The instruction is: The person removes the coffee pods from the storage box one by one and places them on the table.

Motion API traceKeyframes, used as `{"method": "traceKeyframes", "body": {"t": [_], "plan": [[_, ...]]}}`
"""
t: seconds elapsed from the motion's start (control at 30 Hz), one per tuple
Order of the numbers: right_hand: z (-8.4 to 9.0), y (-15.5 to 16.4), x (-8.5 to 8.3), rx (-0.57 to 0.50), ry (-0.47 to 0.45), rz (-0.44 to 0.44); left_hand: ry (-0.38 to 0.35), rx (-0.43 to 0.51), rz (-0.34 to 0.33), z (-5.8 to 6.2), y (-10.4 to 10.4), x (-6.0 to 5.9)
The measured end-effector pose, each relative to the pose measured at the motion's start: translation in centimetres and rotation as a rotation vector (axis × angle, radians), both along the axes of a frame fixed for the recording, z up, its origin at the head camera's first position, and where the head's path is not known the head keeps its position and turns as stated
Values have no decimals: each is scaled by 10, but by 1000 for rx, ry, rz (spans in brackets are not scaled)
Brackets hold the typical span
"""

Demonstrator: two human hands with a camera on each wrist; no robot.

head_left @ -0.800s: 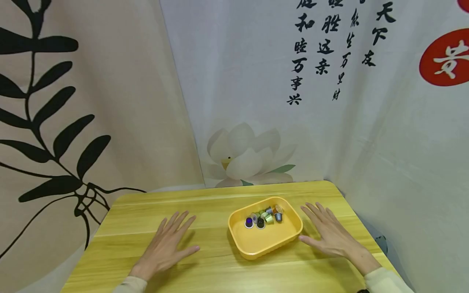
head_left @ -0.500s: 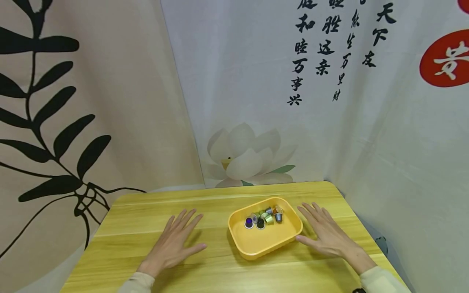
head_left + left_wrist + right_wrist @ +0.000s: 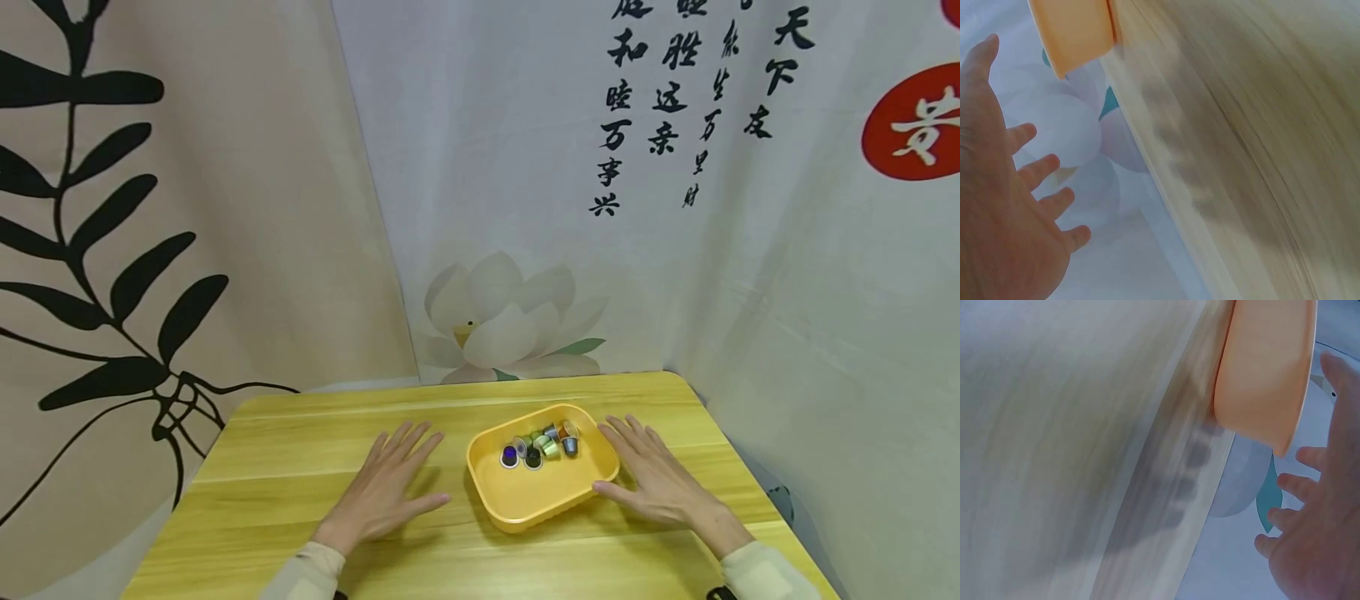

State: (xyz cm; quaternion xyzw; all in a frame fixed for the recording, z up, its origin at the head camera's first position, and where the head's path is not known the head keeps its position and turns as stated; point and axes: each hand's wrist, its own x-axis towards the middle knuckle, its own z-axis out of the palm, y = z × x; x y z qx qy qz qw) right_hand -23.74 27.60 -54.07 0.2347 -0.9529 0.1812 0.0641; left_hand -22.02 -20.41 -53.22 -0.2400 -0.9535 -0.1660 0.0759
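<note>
A yellow plastic tray (image 3: 525, 502) sits on the wooden table, turned at a slant. Inside it, grouped toward the back, lie several coffee capsules (image 3: 532, 457) in purple, black, green, orange and grey. My left hand (image 3: 382, 487) is held over the table left of the tray, fingers spread and a gap between thumb and tray wall. At the tray's right side, my right hand (image 3: 656, 475) has its fingers spread, with thumb and fingertips right at the rim. Nothing is in either hand. Both wrist views show part of the tray wall (image 3: 1263, 369) near the hands.
The wooden table (image 3: 300, 450) has rounded back corners. Behind it hangs a pale curtain (image 3: 510, 167) with a lotus, black characters and a red seal. A beige curtain with a dark leaf print (image 3: 112, 379) hangs at the left.
My left hand has moved right, toward the tray. My right hand has shifted left, up to the tray's right rim. Tray and capsules have stayed in place.
</note>
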Motion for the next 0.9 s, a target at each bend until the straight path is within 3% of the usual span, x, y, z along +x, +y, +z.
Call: {"method": "traceKeyframes", "body": {"t": [0.2, 0.9], "plan": [[-3, -4, -2, -5, -5, 2, -57, -19, -20, 2, 14, -5], [-14, -12, -8, -8, -11, 11, -32, 10, -128, 8, 57, -16]]}}
